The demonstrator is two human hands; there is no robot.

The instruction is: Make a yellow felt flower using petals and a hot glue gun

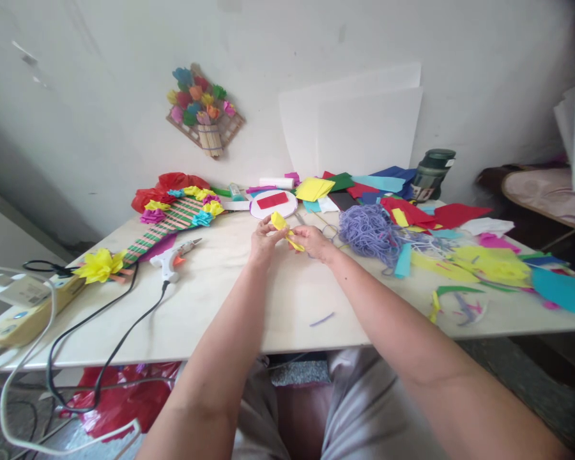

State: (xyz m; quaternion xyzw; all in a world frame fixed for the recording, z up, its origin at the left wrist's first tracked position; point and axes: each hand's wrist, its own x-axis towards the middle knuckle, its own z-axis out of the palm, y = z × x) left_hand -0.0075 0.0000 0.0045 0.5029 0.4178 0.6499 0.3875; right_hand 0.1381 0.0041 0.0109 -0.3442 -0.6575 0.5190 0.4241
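Head view: the left hand (263, 241) and right hand (315, 243) each pinch the yellow paper (283, 229) above the table (249, 306), just left of the purple yarn (370, 231). It looks light, thin, limp and easily creased or torn, best held by its edges with fingertips.

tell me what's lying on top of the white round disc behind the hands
A red paper rectangle lies on the white round disc. The yellow paper piece held by the left hand and right hand covers part of its near edge.
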